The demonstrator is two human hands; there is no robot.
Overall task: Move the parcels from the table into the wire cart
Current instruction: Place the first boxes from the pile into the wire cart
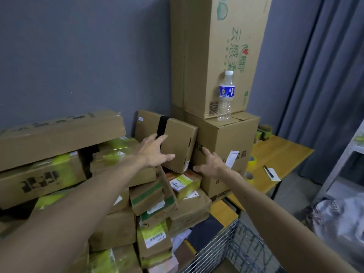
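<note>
A small brown cardboard parcel (pixel 180 143) leans tilted on top of a heap of parcels (pixel 149 196) on the table. My left hand (pixel 155 152) lies against the parcel's left face with fingers spread, thumb stretched across its front. Just right of the parcel's lower corner, my right hand (pixel 211 164) hovers with fingers loosely extended and holds nothing. The wire cart (pixel 222 245) shows at the bottom right, below the table's edge.
Two big cartons (pixel 226 138) are stacked behind the parcel, with a water bottle (pixel 226 95) standing on the lower one. Long cartons (pixel 59 133) lie at the left. Tape rolls (pixel 252 160) and a pen sit on the wooden table (pixel 279 154). A metal shelf (pixel 342 164) stands at the right.
</note>
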